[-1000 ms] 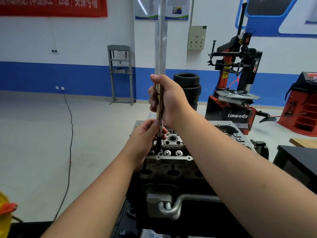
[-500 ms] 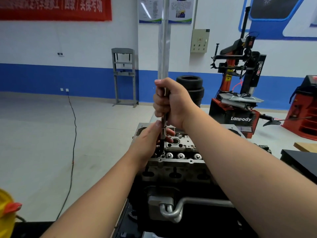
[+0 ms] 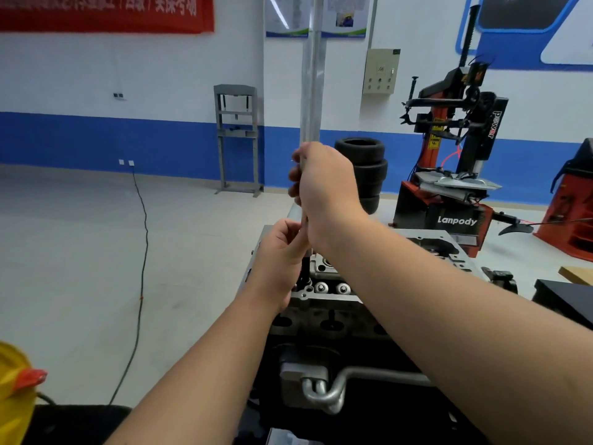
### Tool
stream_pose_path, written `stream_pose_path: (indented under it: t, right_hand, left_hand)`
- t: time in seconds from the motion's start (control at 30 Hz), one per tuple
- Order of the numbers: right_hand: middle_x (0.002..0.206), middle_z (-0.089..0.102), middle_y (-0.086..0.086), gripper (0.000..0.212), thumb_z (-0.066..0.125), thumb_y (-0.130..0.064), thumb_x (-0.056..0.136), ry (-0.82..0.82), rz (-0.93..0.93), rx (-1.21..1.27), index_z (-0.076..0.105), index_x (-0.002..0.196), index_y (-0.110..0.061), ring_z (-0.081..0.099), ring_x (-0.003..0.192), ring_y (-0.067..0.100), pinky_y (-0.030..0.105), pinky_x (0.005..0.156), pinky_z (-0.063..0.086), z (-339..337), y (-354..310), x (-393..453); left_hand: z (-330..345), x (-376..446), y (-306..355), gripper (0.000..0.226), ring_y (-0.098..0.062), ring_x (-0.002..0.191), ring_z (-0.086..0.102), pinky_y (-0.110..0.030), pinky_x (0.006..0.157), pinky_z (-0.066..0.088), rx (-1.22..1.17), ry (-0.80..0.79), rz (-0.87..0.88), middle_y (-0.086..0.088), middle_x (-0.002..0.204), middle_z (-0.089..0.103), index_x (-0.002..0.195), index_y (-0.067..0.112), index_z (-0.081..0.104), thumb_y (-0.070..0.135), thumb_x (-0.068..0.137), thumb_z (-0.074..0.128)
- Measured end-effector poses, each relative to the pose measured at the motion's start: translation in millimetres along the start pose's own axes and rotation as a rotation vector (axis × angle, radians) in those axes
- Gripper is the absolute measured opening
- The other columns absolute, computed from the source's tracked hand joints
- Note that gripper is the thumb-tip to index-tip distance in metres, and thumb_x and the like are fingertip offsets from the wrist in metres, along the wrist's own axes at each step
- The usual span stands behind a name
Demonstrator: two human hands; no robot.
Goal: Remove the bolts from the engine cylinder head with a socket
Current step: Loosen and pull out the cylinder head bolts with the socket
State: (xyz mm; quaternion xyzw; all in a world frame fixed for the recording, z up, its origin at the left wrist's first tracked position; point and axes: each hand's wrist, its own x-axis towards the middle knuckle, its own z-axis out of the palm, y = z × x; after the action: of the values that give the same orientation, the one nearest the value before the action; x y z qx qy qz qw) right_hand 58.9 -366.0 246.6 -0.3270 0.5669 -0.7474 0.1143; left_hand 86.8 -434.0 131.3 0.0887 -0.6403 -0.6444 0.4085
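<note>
"Lanpody", "power" on tire changer (image 3: 449, 200)

Both hands hide the socket tool's (image 3: 306, 268) shaft.

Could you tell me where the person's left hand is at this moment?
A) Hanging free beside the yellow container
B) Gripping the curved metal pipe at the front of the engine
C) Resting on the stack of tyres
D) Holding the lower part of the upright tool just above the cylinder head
D: the left hand grips the lower shaft of the upright tool just above the cylinder head, below the right hand.
</note>
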Motion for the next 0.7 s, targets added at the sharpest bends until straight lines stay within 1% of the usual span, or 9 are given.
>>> stream_pose_path:
  t: [0.1, 0.17, 0.27, 0.33, 0.4, 0.5, 0.6, 0.67, 0.7]
  right_hand:
    - [0.052, 0.041, -0.004, 0.034, 0.051, -0.033, 0.095, -0.13, -0.018, 0.041, 0.049, 0.063, -0.02, 0.035, 0.052, 0.015, 0.037, 0.058, 0.032, -3.3, 5.6, 7.1]
    - [0.05, 0.034, -0.005, 0.038, 0.053, -0.041, 0.095, -0.28, 0.014, 0.069, 0.046, 0.063, -0.021, 0.027, 0.047, 0.014, 0.032, 0.051, 0.025, -8.4, 6.5, 11.5]
    - [0.05, 0.03, -0.005, 0.038, 0.054, -0.038, 0.092, -0.393, 0.09, 0.133, 0.047, 0.058, -0.022, 0.022, 0.048, 0.015, 0.028, 0.048, 0.022, -17.3, 4.0, 19.1]
    - [0.051, 0.03, -0.005, 0.038, 0.054, -0.035, 0.092, -0.388, 0.119, 0.17, 0.048, 0.056, -0.022, 0.022, 0.049, 0.015, 0.028, 0.049, 0.024, -20.8, 3.4, 18.1]
    - [0.051, 0.033, -0.004, 0.036, 0.054, -0.033, 0.095, -0.355, 0.135, 0.181, 0.049, 0.062, -0.02, 0.024, 0.049, 0.015, 0.029, 0.051, 0.027, -20.3, 2.7, 13.0]
    - [0.059, 0.048, -0.002, 0.02, 0.057, -0.026, 0.097, -0.195, 0.081, 0.115, 0.053, 0.08, -0.015, 0.038, 0.053, 0.015, 0.031, 0.057, 0.035, -13.9, -4.4, 5.2]
    - [0.065, 0.058, -0.004, 0.016, 0.054, -0.019, 0.098, -0.03, -0.039, -0.066, 0.061, 0.084, -0.017, 0.052, 0.063, 0.014, 0.031, 0.063, 0.044, -5.9, -10.0, 0.8]
    - [0.059, 0.055, -0.006, 0.022, 0.049, -0.017, 0.098, -0.028, -0.061, -0.041, 0.06, 0.079, -0.017, 0.049, 0.06, 0.012, 0.032, 0.06, 0.043, -3.7, -7.5, -0.6]
    - [0.056, 0.051, -0.006, 0.026, 0.049, -0.019, 0.099, -0.059, -0.06, -0.011, 0.058, 0.075, -0.016, 0.045, 0.056, 0.012, 0.032, 0.058, 0.04, -3.7, -4.9, -0.4]
  left_hand:
    - [-1.2, -1.6, 0.4, 0.031, -0.027, 0.08, 0.053, -0.044, 0.076, 0.045, -0.001, -0.01, -0.018, -0.005, 0.082, 0.065, 0.087, 0.025, 0.067, 0.055, 0.094, 0.068]
    - [-5.3, -4.2, 1.5, 0.043, -0.018, 0.083, 0.062, -0.034, 0.079, 0.048, -0.012, -0.054, -0.061, 0.0, 0.086, 0.069, 0.084, 0.036, 0.072, 0.075, 0.086, 0.053]
    - [-7.7, -5.3, -0.1, 0.06, -0.005, 0.088, 0.068, -0.036, 0.082, 0.044, 0.081, -0.12, -0.103, 0.006, 0.095, 0.076, 0.086, 0.034, 0.076, 0.083, 0.083, 0.042]
    - [-5.1, -5.8, -1.1, 0.064, 0.0, 0.089, 0.068, -0.036, 0.081, 0.041, 0.148, -0.164, -0.1, 0.006, 0.099, 0.077, 0.086, 0.03, 0.075, 0.083, 0.084, 0.04]
    - [-3.8, -6.6, 0.7, 0.056, 0.0, 0.086, 0.066, -0.036, 0.08, 0.04, 0.127, -0.16, -0.083, 0.008, 0.094, 0.076, 0.082, 0.032, 0.073, 0.08, 0.084, 0.045]
    - [-5.6, -4.1, -0.5, 0.04, -0.004, 0.084, 0.065, -0.038, 0.086, 0.04, 0.057, -0.116, -0.066, 0.009, 0.084, 0.072, 0.078, 0.034, 0.074, 0.069, 0.088, 0.056]
    - [-6.6, -1.3, -2.3, 0.03, -0.013, 0.085, 0.061, -0.041, 0.094, 0.042, 0.023, -0.089, -0.046, 0.003, 0.083, 0.068, 0.075, 0.035, 0.073, 0.063, 0.086, 0.068]
    - [-5.8, -0.4, -1.7, 0.031, -0.025, 0.083, 0.053, -0.046, 0.086, 0.042, 0.011, -0.057, -0.043, -0.006, 0.083, 0.064, 0.073, 0.033, 0.069, 0.062, 0.076, 0.079]
    - [-5.5, 0.0, -1.2, 0.031, -0.025, 0.079, 0.051, -0.046, 0.08, 0.042, 0.013, -0.035, -0.048, -0.006, 0.081, 0.063, 0.072, 0.034, 0.068, 0.061, 0.072, 0.082]
